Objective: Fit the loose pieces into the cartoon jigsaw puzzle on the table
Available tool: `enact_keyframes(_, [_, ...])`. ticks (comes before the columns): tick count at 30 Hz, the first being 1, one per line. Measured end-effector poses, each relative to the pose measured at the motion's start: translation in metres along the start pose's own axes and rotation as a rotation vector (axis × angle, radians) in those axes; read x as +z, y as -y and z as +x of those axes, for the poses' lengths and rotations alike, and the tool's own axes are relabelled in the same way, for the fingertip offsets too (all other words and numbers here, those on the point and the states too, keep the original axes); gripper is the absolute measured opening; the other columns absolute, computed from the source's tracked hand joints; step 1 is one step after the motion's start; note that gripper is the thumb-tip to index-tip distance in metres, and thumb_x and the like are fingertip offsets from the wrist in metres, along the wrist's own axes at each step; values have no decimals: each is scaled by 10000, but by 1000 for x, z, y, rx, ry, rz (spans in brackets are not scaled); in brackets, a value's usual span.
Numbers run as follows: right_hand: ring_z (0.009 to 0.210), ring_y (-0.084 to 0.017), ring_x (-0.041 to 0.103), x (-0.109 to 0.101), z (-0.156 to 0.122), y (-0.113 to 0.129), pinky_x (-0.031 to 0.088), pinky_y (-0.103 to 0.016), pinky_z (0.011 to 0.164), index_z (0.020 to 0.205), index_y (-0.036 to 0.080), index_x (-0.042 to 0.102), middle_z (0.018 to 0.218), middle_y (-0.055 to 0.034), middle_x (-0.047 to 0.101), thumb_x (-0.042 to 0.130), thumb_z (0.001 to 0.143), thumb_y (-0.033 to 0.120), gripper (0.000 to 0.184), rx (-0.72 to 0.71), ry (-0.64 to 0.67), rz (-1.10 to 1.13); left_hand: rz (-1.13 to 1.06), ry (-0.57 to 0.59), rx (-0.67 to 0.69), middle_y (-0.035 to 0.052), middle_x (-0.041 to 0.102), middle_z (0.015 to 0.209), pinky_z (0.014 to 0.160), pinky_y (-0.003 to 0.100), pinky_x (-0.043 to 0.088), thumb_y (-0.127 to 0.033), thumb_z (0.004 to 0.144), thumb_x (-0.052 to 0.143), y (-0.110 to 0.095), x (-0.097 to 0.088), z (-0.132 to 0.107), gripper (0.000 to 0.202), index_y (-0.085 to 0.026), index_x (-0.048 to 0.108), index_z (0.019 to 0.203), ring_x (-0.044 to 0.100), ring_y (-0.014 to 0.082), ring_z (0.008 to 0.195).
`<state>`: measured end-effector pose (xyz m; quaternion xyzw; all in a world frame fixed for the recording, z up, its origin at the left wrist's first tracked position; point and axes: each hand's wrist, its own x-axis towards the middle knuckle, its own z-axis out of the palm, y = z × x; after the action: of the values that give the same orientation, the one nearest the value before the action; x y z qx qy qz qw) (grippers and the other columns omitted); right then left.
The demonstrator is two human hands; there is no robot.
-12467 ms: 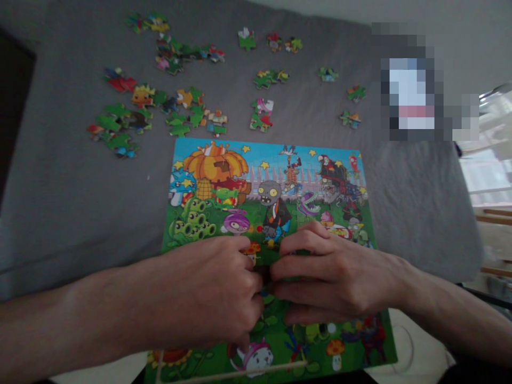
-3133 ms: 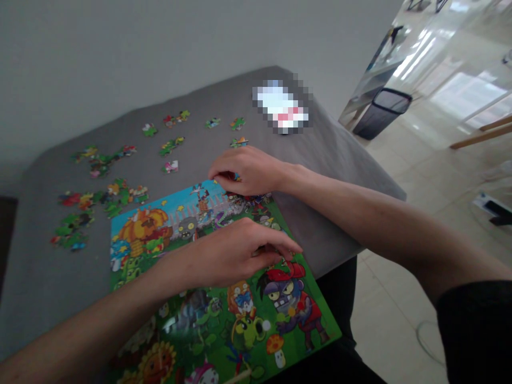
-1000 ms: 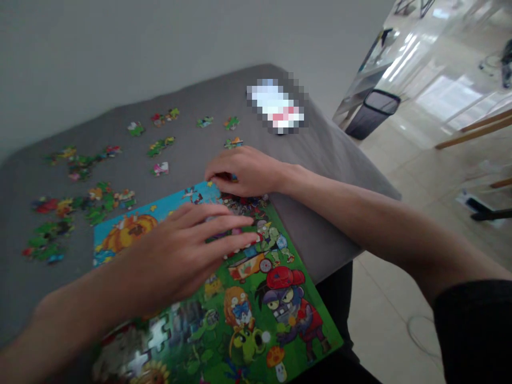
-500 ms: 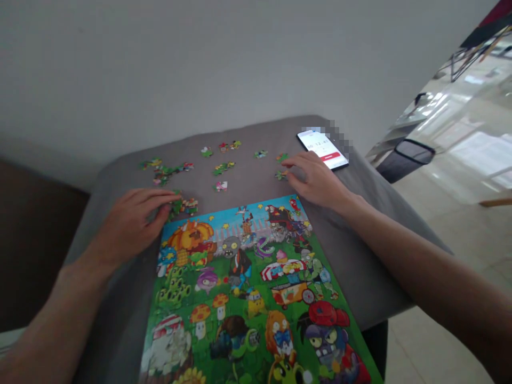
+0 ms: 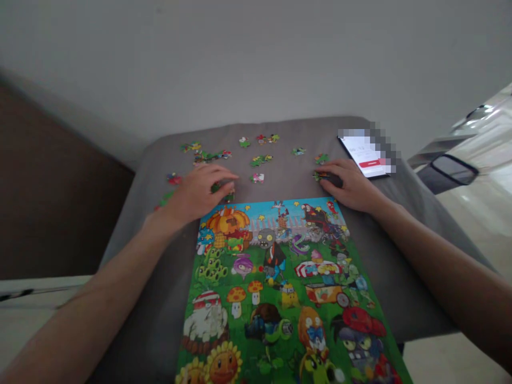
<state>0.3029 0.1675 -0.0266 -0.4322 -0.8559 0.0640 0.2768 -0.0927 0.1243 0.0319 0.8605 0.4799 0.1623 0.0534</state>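
A smartphone with a lit white screen and a red bar (image 5: 366, 156) lies on the far right corner of the table, a soft surface draped in grey cloth (image 5: 304, 130). Behind it rises a plain pale grey wall (image 5: 256, 58). A dark brown panel (image 5: 52, 197) stands to the left. To the right, a black bin (image 5: 456, 170) sits on a glossy light floor (image 5: 484, 208).
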Motion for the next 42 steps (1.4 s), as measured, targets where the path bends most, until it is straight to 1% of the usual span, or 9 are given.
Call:
enact_keyframes(4, [1158, -353, 656, -2, -2, -9, 479, -605, 1045, 1144, 253, 741, 1173, -129, 715, 591, 903, 366, 306, -18, -1, 41, -22, 104, 78, 68, 732, 1297, 1163, 478, 374, -368, 1025, 543, -27, 15, 46, 315, -198, 719, 1221, 616, 257, 1265])
enact_keyframes(8, [1145, -351, 646, -2, -2, -18, 477, -582, 1042, 1153, 244, 749, 1173, -154, 708, 617, 900, 360, 308, -50, 30, 67, -13, 252, 82, 80, 735, 1240, 1114, 447, 414, -281, 959, 629, -40, 29, 68, 240, -167, 765, 1120, 624, 268, 1216])
enact_keyframes(14, [1144, -345, 651, -1, 1, -27, 458, -586, 1037, 1169, 221, 757, 1182, -187, 711, 646, 907, 348, 311, -104, 53, 54, -37, 295, -63, 60, 744, 1044, 945, 380, 494, -175, 909, 633, -41, 26, 63, 209, -178, 764, 1072, 678, 221, 996])
enact_keyframes(20, [1255, -312, 623, 1, 5, -39, 393, -553, 1074, 1219, 168, 759, 1225, -215, 721, 714, 902, 311, 351, -100, 115, 51, 1, 270, -90, 79, 659, 1283, 1042, 422, 468, -324, 946, 637, -34, 24, 55, 337, -238, 683, 1268, 618, 243, 1113])
enact_keyframes(25, [1281, -291, 612, 2, 6, -42, 412, -516, 1054, 1253, 140, 732, 1269, -212, 716, 650, 940, 371, 398, -142, 136, 8, 13, 302, -129, 83, 689, 1272, 1075, 368, 410, -363, 957, 578, -25, 28, 63, 388, -53, 716, 1145, 599, 261, 1243])
enact_keyframes(29, [1301, -322, 608, 0, 3, -35, 432, -546, 1108, 1286, 178, 709, 1301, -191, 701, 630, 957, 323, 369, -146, 142, -25, -68, 325, -139, 62, 758, 1150, 924, 287, 479, -324, 914, 644, -27, 26, 64, 344, -70, 697, 1140, 662, 144, 1028])
enact_keyframes(35, [1299, -330, 628, -6, 5, -36, 474, -518, 1119, 1298, 205, 704, 1319, -164, 695, 658, 951, 328, 371, -146, 180, -39, -369, 262, -41, 31, 765, 974, 763, 277, 501, -307, 948, 676, -88, -18, 8, 178, -199, 747, 1069, 691, 164, 868])
enact_keyframes(39, [1350, -311, 598, -11, 6, -30, 441, -504, 1162, 1337, 207, 684, 1368, -120, 686, 661, 977, 319, 378, -109, 222, -98, -482, 560, 128, -27, 781, 1061, 828, 238, 499, -240, 1012, 653, -143, -50, -64, 194, -282, 718, 1190, 716, 128, 949])
enact_keyframes(42, [1377, -327, 566, -15, 5, -15, 400, -508, 1194, 1335, 110, 684, 1360, -139, 684, 675, 970, 251, 391, -69, 223, -117, -468, 687, 120, -37, 772, 1060, 832, 237, 490, -250, 1042, 617, -165, -51, -111, 201, -272, 652, 1239, 705, 118, 924])
